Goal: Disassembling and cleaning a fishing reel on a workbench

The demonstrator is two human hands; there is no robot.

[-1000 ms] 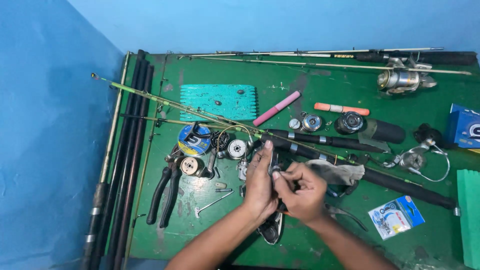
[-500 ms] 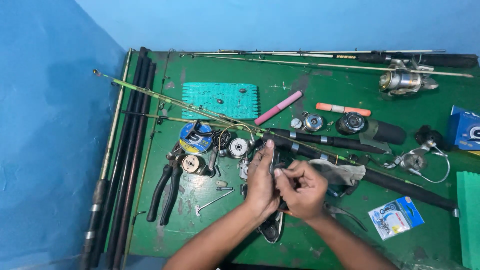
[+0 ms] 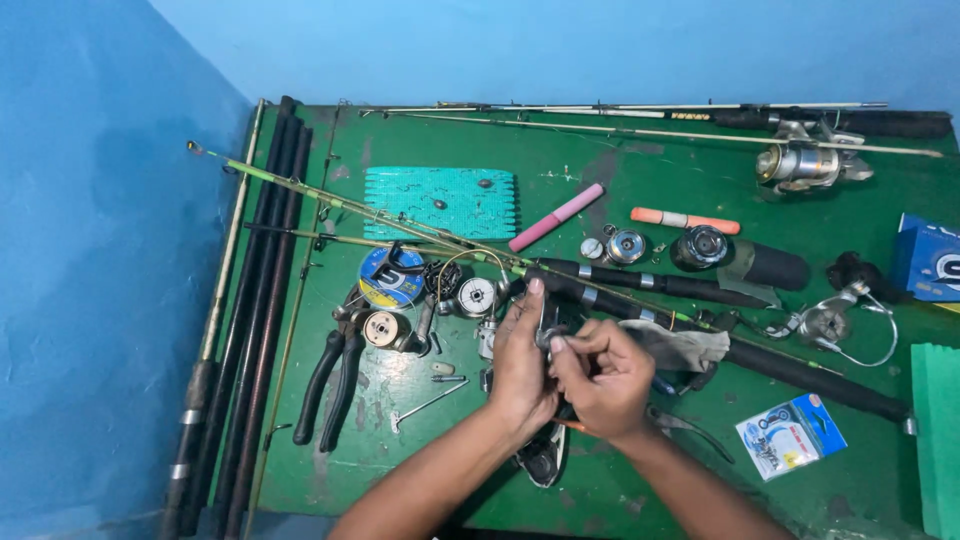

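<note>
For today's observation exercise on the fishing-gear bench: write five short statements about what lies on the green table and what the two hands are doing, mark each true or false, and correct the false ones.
1. Both hands, the left hand and the right hand, work together on a small dark reel part. True.
2. The black-handled pliers lie to the right of the hands. False: they lie to the left.
3. The teal mat sits on the green table, above the hands in the picture. True.
4. The pink stick stands upright. False: it lies flat, slanted.
5. The blue line spool is held in the fingers. False: it rests on the table, apart from them.
</note>
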